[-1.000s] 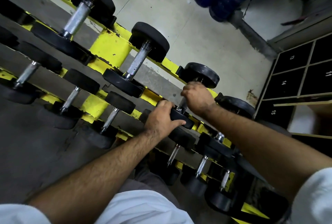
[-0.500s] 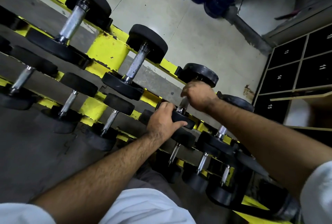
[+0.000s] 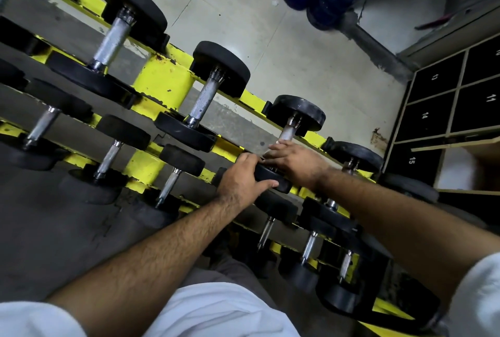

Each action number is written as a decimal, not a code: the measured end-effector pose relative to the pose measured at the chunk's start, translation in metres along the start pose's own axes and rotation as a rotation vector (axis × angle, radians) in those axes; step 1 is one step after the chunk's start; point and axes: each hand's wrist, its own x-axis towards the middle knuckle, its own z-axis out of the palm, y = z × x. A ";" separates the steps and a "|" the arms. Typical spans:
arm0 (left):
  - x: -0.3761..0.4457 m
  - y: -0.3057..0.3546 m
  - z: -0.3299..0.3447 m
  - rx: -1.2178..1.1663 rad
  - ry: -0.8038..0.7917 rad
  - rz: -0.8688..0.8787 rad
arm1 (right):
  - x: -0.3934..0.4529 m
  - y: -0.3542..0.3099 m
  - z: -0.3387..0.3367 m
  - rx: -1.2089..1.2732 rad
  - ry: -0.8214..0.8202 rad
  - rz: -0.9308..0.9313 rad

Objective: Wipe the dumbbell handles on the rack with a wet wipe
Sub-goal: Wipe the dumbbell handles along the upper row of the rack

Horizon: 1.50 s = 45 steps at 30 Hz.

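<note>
The yellow rack (image 3: 162, 85) holds rows of dumbbells, most handles showing no sign of wiping, so much work likely remains. On the top row, the left hand (image 3: 240, 179) grips the near weight (image 3: 270, 175) of one dumbbell while the right hand (image 3: 295, 160) curls around its handle (image 3: 286, 133); the wipe itself is hidden.

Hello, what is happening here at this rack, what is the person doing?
A person is working on one dumbbell on the upper row of the yellow rack. The left hand grips its near black end, steadying it. The right hand is on the lower part of its metal handle. A wipe is not clearly visible under the fingers.
</note>
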 end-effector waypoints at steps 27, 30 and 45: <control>-0.012 0.010 0.019 0.159 0.111 0.079 | -0.004 0.020 0.037 0.131 0.402 -0.038; -0.015 0.011 0.019 0.142 0.131 0.092 | -0.006 0.033 0.034 0.130 0.310 -0.227; -0.016 0.009 0.016 0.129 0.165 0.102 | 0.002 0.066 0.056 0.064 0.555 0.000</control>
